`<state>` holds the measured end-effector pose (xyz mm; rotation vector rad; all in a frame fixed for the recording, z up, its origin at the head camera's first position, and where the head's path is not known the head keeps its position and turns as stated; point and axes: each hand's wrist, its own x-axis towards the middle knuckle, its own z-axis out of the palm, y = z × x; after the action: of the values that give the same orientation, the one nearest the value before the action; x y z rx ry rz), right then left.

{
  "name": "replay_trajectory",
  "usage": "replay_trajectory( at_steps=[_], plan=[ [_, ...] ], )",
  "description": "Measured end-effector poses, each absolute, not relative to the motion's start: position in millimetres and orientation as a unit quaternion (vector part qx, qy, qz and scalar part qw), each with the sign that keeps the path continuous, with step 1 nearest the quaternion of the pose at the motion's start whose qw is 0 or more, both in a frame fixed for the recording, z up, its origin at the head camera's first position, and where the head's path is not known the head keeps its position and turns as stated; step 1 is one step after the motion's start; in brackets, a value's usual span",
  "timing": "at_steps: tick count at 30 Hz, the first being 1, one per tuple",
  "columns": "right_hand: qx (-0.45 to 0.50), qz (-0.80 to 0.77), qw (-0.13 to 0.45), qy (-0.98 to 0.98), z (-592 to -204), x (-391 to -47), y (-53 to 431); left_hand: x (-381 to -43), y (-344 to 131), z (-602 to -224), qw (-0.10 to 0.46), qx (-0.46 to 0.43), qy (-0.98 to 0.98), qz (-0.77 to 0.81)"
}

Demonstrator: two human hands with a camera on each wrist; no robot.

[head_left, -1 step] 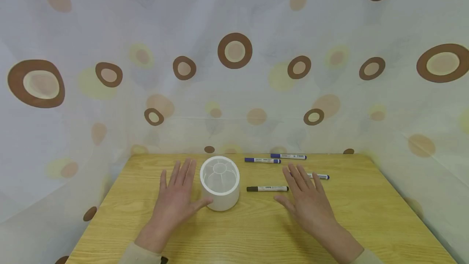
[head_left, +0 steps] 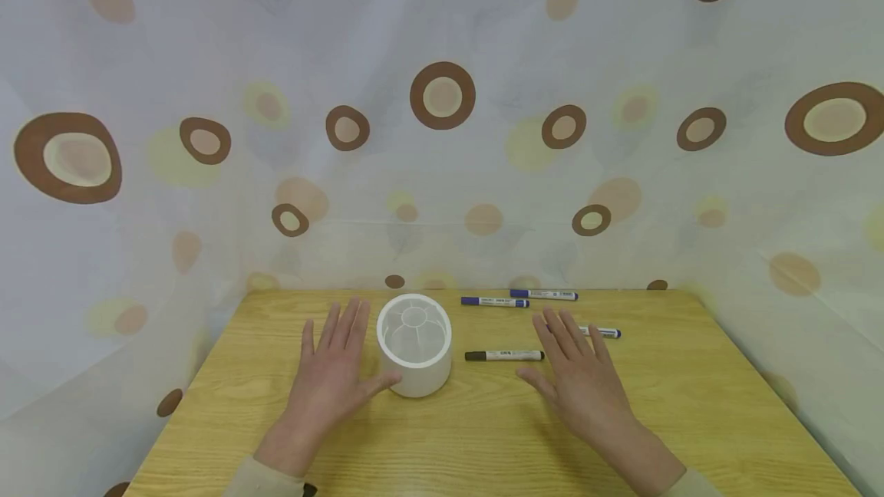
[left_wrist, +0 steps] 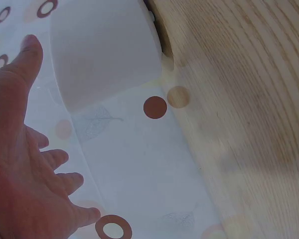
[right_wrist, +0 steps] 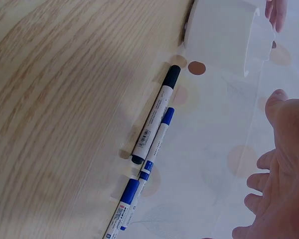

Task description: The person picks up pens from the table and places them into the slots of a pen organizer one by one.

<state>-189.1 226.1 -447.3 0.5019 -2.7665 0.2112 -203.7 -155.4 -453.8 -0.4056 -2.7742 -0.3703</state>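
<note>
A white round pen holder [head_left: 423, 382] with clear dividers inside stands upright left of the table's middle. To its left is my left hand [head_left: 333, 382], fingers straight and thumb stretched out, overlapping the holder's front in the head view. My right hand [head_left: 587, 386] hovers with fingers extended, holding nothing. Left of its fingertips lies a black-capped whiteboard marker [head_left: 504, 356]. A blue marker [head_left: 604, 332] is partly hidden behind the right fingers. In the right wrist view, the black marker [right_wrist: 157, 117] lies nearest, with blue markers [right_wrist: 123, 211] beyond it.
Two more blue markers, one left [head_left: 494, 302] and one right [head_left: 545, 295], lie along the back of the wooden table [head_left: 442, 451]. A white curtain [head_left: 483, 167] with brown and yellow spots encloses the table at the back and both sides.
</note>
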Motion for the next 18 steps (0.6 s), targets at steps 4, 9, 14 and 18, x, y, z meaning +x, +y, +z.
replay_trajectory(
  at_steps=[4,9,14,18],
  plan=[
    [0.176,0.077,0.161,-0.968,-447.3,-188.4,226.3,-204.5,-153.8,-453.2,0.147,-0.144,-0.969,-0.136],
    [0.177,0.086,0.162,-0.967,-445.4,-189.4,225.7,-206.0,-150.8,-452.9,0.134,-0.146,-0.968,-0.157],
    [0.184,0.09,0.167,-0.965,-444.9,-190.6,225.1,-206.9,-147.4,-454.3,0.134,-0.145,-0.966,-0.164],
    [0.188,0.089,0.175,-0.962,-444.6,-192.3,225.4,-208.4,-145.1,-455.9,0.131,-0.147,-0.965,-0.172]
  ],
)
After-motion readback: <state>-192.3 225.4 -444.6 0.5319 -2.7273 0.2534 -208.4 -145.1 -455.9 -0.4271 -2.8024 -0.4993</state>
